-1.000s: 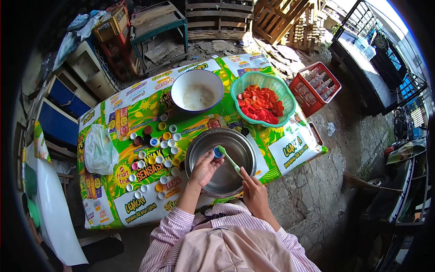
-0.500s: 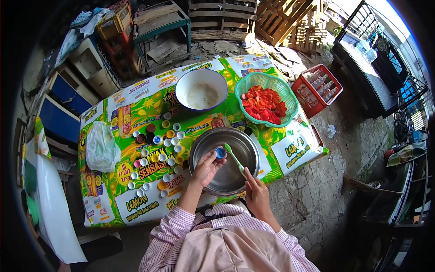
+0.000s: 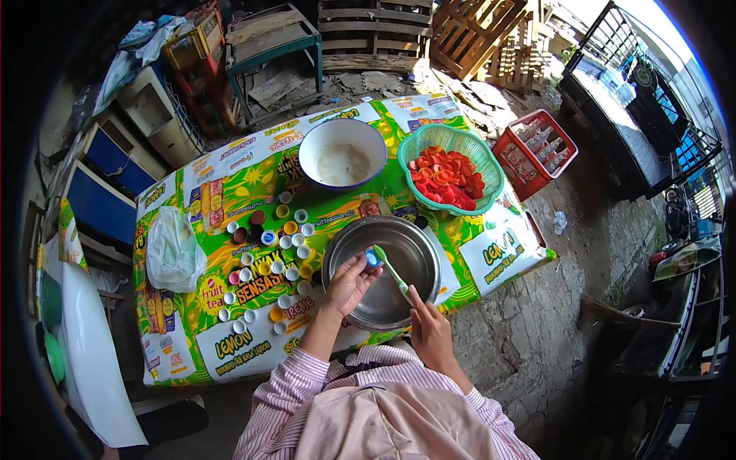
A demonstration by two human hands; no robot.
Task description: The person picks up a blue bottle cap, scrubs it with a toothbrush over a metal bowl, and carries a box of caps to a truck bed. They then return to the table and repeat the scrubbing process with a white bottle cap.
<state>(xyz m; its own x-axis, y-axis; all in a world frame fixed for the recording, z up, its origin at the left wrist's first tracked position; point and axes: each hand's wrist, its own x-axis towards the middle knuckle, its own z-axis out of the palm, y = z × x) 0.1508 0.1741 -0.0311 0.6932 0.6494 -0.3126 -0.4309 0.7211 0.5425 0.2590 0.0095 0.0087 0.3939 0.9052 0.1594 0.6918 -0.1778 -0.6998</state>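
Pinched in the fingers of my left hand [image 3: 349, 287] is a blue bottle cap [image 3: 372, 258]. My right hand [image 3: 431, 330] grips a green toothbrush [image 3: 393, 274], whose head meets the cap's edge. Both are above a steel basin [image 3: 337, 299]. Left of the basin, several loose bottle caps [image 3: 265, 267], white, yellow, brown and blue, lie scattered on the printed table cover [image 3: 222, 337]. Behind the basin stands a white enamel bowl [image 3: 307, 153] with cloudy liquid in it. A green plastic basket [image 3: 491, 153] to its right holds many red caps [image 3: 445, 178].
A crumpled white plastic bag [image 3: 175, 249] lies on the table's left side. On the ground to the right is a red crate [image 3: 529, 149] of glass bottles. Wooden pallets [image 3: 376, 31] and a teal-framed table [image 3: 272, 38] stand behind.
The toothbrush head has moved slightly left onto the blue cap. The right hand shifted a little left with it. The left hand stays nearly in place.
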